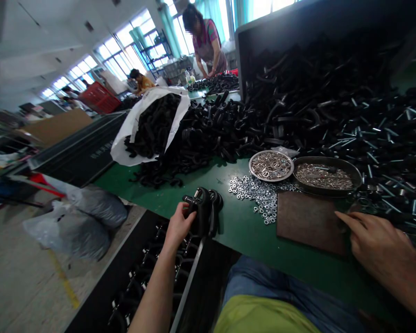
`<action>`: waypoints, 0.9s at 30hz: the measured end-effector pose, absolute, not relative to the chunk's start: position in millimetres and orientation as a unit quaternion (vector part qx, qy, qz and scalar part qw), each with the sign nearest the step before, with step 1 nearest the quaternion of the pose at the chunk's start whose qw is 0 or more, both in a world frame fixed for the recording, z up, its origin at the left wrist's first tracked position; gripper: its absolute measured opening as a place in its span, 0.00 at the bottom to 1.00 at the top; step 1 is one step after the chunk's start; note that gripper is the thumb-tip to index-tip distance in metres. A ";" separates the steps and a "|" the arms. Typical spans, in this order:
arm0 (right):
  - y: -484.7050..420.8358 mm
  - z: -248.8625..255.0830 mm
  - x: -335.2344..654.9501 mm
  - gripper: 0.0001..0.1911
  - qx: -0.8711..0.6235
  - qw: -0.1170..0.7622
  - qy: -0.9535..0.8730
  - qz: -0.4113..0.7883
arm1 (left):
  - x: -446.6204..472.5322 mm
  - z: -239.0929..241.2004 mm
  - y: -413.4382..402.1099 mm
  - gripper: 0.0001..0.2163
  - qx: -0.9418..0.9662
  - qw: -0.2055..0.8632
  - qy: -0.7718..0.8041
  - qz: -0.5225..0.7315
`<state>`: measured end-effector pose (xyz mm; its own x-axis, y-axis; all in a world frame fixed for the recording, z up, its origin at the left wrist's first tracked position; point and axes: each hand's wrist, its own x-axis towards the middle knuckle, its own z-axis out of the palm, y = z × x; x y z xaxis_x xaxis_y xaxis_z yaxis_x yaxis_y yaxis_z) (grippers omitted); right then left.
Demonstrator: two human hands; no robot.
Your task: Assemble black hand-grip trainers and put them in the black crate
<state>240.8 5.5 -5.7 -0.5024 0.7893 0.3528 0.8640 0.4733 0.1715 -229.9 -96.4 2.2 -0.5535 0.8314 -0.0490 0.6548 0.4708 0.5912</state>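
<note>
My left hand point(179, 225) is closed on a black curved part with a shiny metal pin point(203, 213) at the green table's front edge. A second black curved part point(215, 208) stands close against its right side. My right hand point(384, 249) is at the right, by the edge of a brown flat plate point(307, 222). Its index finger is stretched out and the fingers are apart, with no held thing visible; its underside is in shadow. Metal nuts point(263, 196) lie loose beside the plate. Behind it are a round dish of small metal pieces point(271, 165) and an oval tin point(358, 178).
Black curved parts point(225, 132) are heaped across the table, some spilling from a white sack point(119, 150). Bolts point(370, 157) stick out of dark parts at the right. Below my left arm stands a black crate point(190, 273) of parts. Co-workers point(208, 44) work behind.
</note>
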 end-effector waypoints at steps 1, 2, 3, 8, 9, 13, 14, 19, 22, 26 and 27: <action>5.7 -6.3 239.1 0.19 -0.484 0.115 -0.852 -0.165 | -230.1 4.6 -95.0 0.12 0.448 0.163 0.843 0.250; 5.9 -7.3 239.1 0.19 -0.482 0.114 -0.853 -0.165 | -230.3 9.0 -93.4 0.12 0.457 0.151 0.846 0.231; 6.2 -8.3 240.4 0.18 -0.483 0.113 -0.853 -0.164 | -230.6 15.0 -91.6 0.12 0.466 0.134 0.850 0.208; 11.7 -13.1 257.0 0.16 -0.494 0.112 -0.847 -0.160 | -226.7 45.4 -77.9 0.14 0.503 0.082 0.851 0.125; 12.9 -14.1 260.2 0.15 -0.496 0.113 -0.846 -0.160 | -223.9 47.9 -74.4 0.14 0.514 0.088 0.846 0.115; 13.5 -19.6 267.3 0.16 -0.498 0.117 -0.846 -0.151 | -211.2 47.6 -64.8 0.16 0.521 0.089 0.849 0.020; 12.6 -21.3 268.2 0.16 -0.496 0.122 -0.847 -0.146 | -209.5 47.8 -64.3 0.16 0.518 0.086 0.851 -0.002; 7.6 -28.4 273.7 0.17 -0.505 0.166 -0.838 -0.123 | -211.2 71.0 -58.6 0.22 0.502 0.069 0.859 -0.079; 7.2 -27.5 278.3 0.17 -0.502 0.190 -0.838 -0.102 | -198.0 93.8 -30.0 0.21 0.559 0.012 0.827 -0.051; 9.1 -21.0 280.9 0.16 -0.502 0.218 -0.833 -0.079 | -143.0 107.5 54.3 0.14 0.725 -0.036 0.688 0.013; 9.5 -19.1 281.2 0.16 -0.505 0.222 -0.830 -0.075 | -125.3 106.5 80.5 0.13 0.757 -0.039 0.653 0.014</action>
<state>281.2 9.5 -19.1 -0.3907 0.8056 0.4454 0.8724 0.4784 -0.0999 -125.3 80.5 106.5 0.1480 0.9863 0.0725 0.9885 -0.1454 -0.0411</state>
